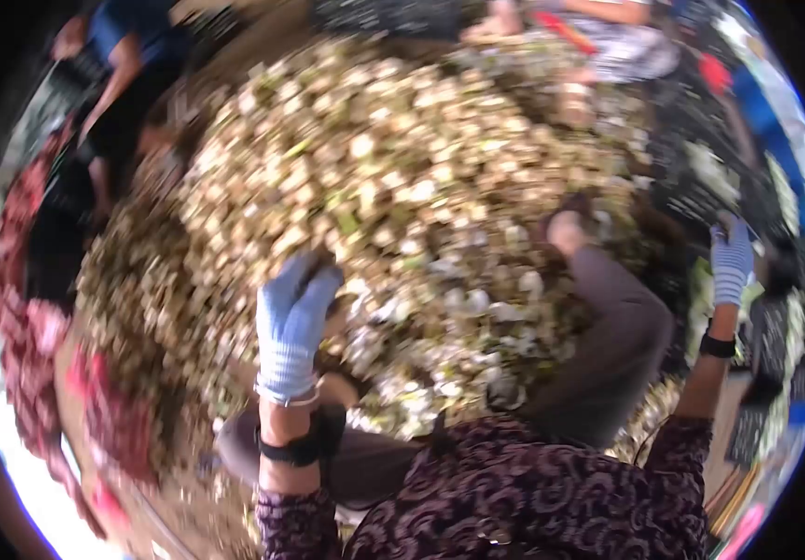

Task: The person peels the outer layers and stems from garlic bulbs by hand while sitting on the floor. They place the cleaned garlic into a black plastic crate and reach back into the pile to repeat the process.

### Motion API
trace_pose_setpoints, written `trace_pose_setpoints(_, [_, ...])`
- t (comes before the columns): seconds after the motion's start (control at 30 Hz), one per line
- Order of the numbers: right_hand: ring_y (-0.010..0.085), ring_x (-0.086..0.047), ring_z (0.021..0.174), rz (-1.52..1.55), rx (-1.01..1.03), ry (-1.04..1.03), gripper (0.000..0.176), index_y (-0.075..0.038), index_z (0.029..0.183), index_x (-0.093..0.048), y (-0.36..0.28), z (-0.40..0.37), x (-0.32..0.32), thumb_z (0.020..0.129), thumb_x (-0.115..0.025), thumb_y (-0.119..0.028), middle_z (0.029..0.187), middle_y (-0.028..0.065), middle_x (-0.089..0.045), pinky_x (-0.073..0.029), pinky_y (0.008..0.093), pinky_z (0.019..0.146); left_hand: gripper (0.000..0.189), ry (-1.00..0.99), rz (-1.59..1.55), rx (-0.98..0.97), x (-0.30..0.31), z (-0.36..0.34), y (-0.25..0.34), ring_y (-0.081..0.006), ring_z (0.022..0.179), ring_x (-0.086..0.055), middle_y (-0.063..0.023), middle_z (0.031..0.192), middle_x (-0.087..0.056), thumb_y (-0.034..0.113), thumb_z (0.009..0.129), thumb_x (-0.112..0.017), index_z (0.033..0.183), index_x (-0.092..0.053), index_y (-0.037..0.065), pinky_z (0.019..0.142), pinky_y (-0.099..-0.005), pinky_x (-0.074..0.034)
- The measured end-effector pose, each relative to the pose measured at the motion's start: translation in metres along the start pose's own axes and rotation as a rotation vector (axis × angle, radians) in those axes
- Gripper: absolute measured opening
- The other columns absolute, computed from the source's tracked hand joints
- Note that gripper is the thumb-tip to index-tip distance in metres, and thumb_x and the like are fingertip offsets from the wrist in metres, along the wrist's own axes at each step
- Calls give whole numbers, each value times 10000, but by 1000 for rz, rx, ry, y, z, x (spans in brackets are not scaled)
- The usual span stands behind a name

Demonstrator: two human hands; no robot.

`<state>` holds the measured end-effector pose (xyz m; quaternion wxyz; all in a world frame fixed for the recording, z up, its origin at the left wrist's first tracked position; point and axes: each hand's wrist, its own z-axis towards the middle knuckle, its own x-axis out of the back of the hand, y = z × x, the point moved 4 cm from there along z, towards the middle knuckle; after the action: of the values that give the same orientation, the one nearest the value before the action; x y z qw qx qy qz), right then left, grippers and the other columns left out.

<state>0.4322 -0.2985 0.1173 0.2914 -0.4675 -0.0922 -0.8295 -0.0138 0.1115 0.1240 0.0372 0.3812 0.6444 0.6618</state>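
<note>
My left hand (292,322), in a pale blue knitted glove with a striped cuff, is over the near side of a large heap of pale brown, bulb-like pieces (402,168). Its fingers are closed around a small brownish lump (317,264), blurred by motion. Far to the right, my right hand (731,257), in a matching glove, reaches beside a dark crate (678,201). Its fingers curl in, with a dark spot at the fingertips that I cannot make out. White and greenish pieces (449,327) lie at the heap's near edge.
My bent legs (598,345) border the near side of the heap. One person (137,47) sits at the upper left, another (626,42) at the upper right. Red mesh sacks (113,411) lie on the left, and crates with pale green pieces (710,168) line the right.
</note>
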Motion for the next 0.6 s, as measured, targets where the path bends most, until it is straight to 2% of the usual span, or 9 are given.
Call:
trace_pose_setpoints(0.1, [288, -594, 860, 241, 262, -235, 179, -60, 930, -620, -190, -6, -57, 755, -582, -68, 935, 136, -615, -461, 341, 793, 205, 384, -397, -100, 56, -2, -9, -89, 743, -533, -31, 863, -620, 30, 815, -561, 999, -614, -42, 660, -201, -419])
trace_pose_setpoints(0.17, [281, -601, 775, 518, 334, -458, 174, -57, 912, -625, -289, -51, -122, 743, -582, -57, 868, 131, -623, -472, 345, 735, 226, 538, -405, -76, 85, -4, -29, -88, 766, -541, -44, 869, -624, 32, 816, -566, 1024, -608, -44, 691, -204, -430])
trace_pose_setpoints(0.2, [281, -609, 781, 611, 372, -718, 214, -25, 953, -605, -335, -79, -156, 744, -565, -39, 868, 135, -625, -481, 359, 730, 229, 543, -425, -73, 93, -4, -43, -92, 785, -553, -50, 881, -628, 37, 818, -569, 1029, -604, -47, 723, -205, -441])
trace_pose_setpoints(0.3, [275, -602, 868, 723, 631, -1083, 406, -82, 1159, -530, -489, -188, -214, 759, -602, -97, 1012, 160, -608, -493, 358, 738, 227, 401, -662, 100, 92, -5, -89, -102, 804, -570, -60, 884, -636, 42, 818, -581, 1026, -607, -45, 731, -213, -452])
trace_pose_setpoints(0.43, [240, -626, 802, 702, 485, -961, 445, -92, 1189, -513, -566, -242, -271, 760, -629, -122, 1006, 158, -626, -507, 325, 696, 215, 321, -471, 259, 88, -3, -87, -137, 724, -595, -82, 839, -640, 72, 814, -584, 990, -615, -47, 692, -244, -477])
trace_pose_setpoints(0.47, [226, -636, 730, 759, 301, -1117, 379, -78, 1134, -554, -573, -244, -280, 764, -621, -123, 926, 164, -640, -508, 307, 681, 216, 357, -569, 251, 86, -5, -92, -128, 743, -587, -80, 846, -640, 62, 811, -574, 991, -614, -50, 715, -241, -473])
trace_pose_setpoints(0.5, [299, -619, 775, 892, 126, -1135, 253, -104, 1012, -629, -571, -260, -317, 766, -586, -143, 859, 163, -640, -491, 350, 721, 216, 364, -575, 257, 88, -5, -97, -128, 743, -587, -80, 846, -640, 62, 811, -574, 991, -614, -50, 715, -241, -473])
trace_pose_setpoints(0.57, [270, -622, 726, 813, 234, -1037, 208, -103, 959, -658, -577, -229, -292, 764, -588, -124, 853, 152, -648, -496, 327, 689, 217, 375, -557, 281, 91, -7, -107, -127, 764, -588, -76, 836, -641, 60, 809, -572, 994, -617, -44, 725, -240, -472])
trace_pose_setpoints(0.6, [221, -620, 688, 1038, 240, -986, 194, -110, 947, -666, -571, -235, -307, 770, -586, -122, 846, 106, -665, -496, 313, 670, 265, 342, -552, 324, 91, -6, -112, -129, 797, -587, -79, 893, -632, 32, 797, -575, 1051, -592, -42, 727, -242, -470])
